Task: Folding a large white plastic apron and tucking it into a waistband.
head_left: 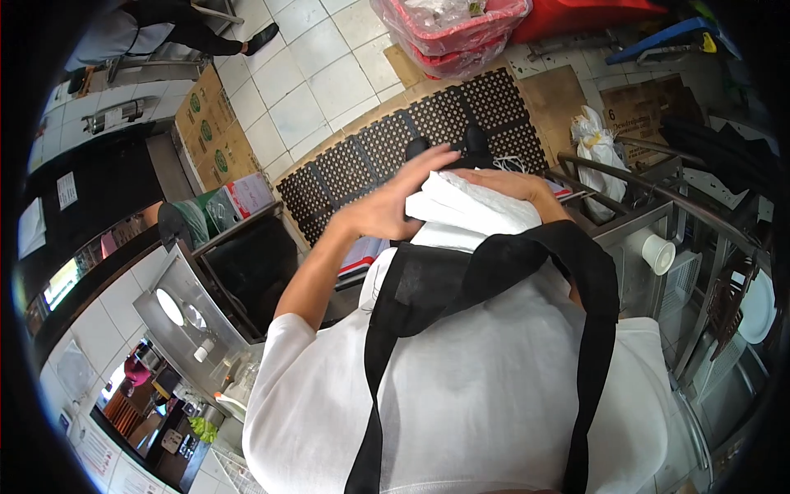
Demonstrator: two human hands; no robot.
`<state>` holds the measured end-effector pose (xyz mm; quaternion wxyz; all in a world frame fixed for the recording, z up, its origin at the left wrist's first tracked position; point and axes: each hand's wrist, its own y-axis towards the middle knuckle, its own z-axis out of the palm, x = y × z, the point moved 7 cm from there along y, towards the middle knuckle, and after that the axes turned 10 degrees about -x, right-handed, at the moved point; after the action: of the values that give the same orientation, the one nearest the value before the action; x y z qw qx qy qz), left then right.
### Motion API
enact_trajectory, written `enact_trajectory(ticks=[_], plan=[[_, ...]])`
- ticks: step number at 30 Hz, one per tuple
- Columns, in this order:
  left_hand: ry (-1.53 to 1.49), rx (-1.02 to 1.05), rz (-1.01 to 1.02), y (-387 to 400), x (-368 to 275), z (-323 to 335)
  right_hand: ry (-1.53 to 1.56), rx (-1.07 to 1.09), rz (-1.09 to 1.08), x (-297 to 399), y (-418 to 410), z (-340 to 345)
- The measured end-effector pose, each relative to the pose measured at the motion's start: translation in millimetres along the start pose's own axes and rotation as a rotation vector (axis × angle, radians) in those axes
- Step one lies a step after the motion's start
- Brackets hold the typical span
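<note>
A folded, creased white sheet (475, 207) is held in front of my waist; whether it is cloth, paper or thin plastic cannot be told. My right hand (503, 184) lies along its far edge, fingers stretched towards the left, seeming to keep it against my body. At its left side is my left hand (392, 197), slightly blurred, with the fingers spread and the thumb low by the sheet's edge. A black apron (432, 278) hangs over my white shirt (475, 383), its upper part twisted and bunched just behind the sheet.
A perforated black rubber mat (370, 154) lies under my feet. Red plastic-lined tubs (453, 37) stand ahead. A steel counter (203, 309) is on my left, and a metal rack with rails (654, 179) on my right. Another person's leg (203, 37) shows at far left.
</note>
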<state>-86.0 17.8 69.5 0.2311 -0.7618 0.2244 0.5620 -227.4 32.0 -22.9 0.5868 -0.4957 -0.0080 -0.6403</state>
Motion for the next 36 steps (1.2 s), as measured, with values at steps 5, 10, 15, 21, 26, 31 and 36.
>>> enact_trajectory(ticks=[5,10,15,21,26,31,36], plan=[[-0.487,0.095,0.007,19.5,9.5,21.6,-0.205,-0.289,-0.284,9.8,-4.6,-25.2],[-0.201,-0.071,0.335,3.3,-20.4,15.9,-0.493,-0.668,-0.596,53.6,-84.2,-43.0],[-0.170,-0.161,0.220,-4.1,-12.5,19.4,-0.578,-0.578,-0.482,62.6,-125.8,7.8],[-0.339,-0.171,-0.177,1.0,9.0,24.9,-0.618,-0.611,-0.483,41.3,-129.7,-4.1],[-0.351,-0.385,-0.443,21.3,42.0,33.5,-0.180,-0.628,-0.207,24.4,-118.6,-39.2],[-0.102,-0.315,-0.770,37.9,78.0,43.6,0.142,-1.014,0.068,-25.4,-84.5,-71.6],[-0.083,-0.349,-0.936,31.8,123.6,56.4,-0.014,-0.959,0.361,-61.1,-57.1,-93.1]])
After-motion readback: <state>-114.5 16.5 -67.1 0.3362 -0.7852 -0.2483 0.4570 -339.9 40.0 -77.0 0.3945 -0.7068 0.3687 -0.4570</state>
